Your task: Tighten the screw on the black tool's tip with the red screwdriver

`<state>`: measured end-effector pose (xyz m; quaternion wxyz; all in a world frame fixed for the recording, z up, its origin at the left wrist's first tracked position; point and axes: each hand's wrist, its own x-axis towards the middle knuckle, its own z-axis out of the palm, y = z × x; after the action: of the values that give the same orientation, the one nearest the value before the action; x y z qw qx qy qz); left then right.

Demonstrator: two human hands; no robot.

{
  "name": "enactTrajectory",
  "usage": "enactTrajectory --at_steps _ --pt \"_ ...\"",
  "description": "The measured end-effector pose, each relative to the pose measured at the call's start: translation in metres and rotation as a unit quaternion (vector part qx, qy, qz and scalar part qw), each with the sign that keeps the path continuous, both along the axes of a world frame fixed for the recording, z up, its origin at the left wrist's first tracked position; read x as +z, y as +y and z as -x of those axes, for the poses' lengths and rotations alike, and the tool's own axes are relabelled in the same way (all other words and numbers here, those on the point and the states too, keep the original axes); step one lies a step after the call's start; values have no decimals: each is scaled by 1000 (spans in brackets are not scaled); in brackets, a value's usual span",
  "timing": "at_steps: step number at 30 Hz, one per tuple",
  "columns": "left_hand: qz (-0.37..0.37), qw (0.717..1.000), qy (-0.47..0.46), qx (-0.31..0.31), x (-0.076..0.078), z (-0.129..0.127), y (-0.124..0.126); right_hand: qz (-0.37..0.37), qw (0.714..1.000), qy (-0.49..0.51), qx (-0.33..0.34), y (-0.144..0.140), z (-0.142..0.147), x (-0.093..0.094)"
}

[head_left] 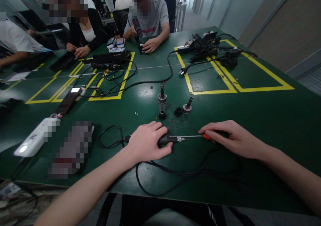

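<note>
My left hand (146, 142) grips a black corded tool handle (168, 139) lying on the green table (263, 119). Its metal front end (180, 139) points right. My right hand (229, 137) holds a screwdriver with a red and black handle (207, 136); its thin shaft (194, 136) reaches left to the tool's metal end. Just beyond the hands stand loose parts: an upright metal piece (162, 100), a small black ring (162, 115), a black cap (178, 111) and a round metal piece (187, 107).
The tool's black cable (185, 179) loops near the front edge. A white device (35, 137) and a phone (69, 100) lie at the left. Cables, a plug (183, 71) and black adapters (204, 45) lie farther back. Other people sit across the table, hands on it.
</note>
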<state>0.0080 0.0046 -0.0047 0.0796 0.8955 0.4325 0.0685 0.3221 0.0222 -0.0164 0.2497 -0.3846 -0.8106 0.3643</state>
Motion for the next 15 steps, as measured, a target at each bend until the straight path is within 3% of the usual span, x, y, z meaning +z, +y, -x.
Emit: enactTrajectory --at_steps 6,10,15 --pt "-1 1000 6 0 0 1 0 5 999 21 -31 -1 1 8" --pt "-3 1000 2 1 0 1 -1 -19 999 19 -36 0 1 0" --pt "-3 1000 -2 -1 0 1 -1 17 999 18 -33 1 -1 -7"
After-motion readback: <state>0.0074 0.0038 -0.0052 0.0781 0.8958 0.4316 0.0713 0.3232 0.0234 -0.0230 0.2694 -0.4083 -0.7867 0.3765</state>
